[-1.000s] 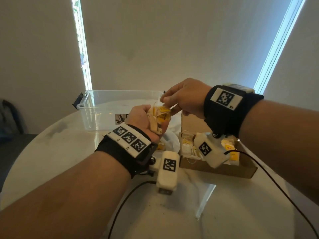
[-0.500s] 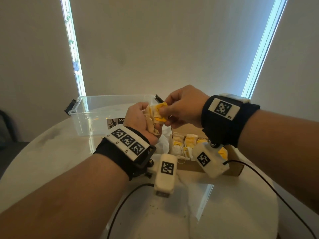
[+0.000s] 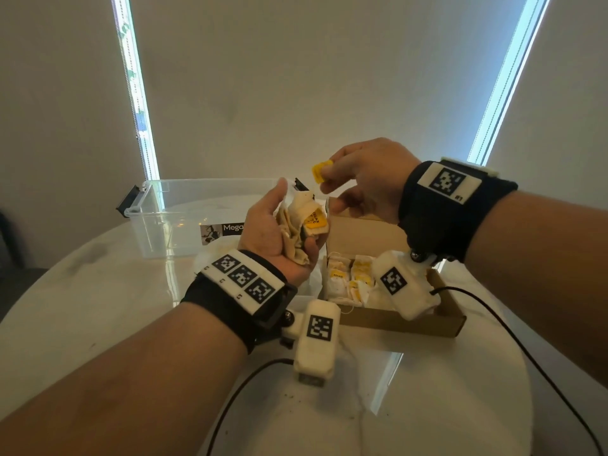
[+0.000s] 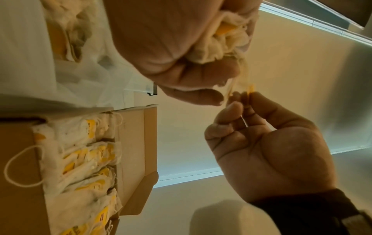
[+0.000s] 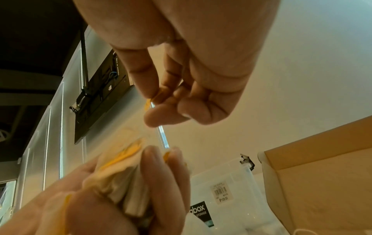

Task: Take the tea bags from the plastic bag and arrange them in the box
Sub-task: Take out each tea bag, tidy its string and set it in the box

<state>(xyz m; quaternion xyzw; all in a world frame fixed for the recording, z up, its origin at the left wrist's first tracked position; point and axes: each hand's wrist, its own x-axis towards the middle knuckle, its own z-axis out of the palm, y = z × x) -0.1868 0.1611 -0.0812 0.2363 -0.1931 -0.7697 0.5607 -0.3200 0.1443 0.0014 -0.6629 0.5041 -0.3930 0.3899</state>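
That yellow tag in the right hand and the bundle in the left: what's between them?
In the head view, only a thin string seems to run from the yellow tag down to the bundle of tea bags; otherwise just air.

A round white marble-look table filled the foreground; behind it hung a pale roller blind — bright daylight showed in narrow strips at both its edges; plain walls flanked the blind.
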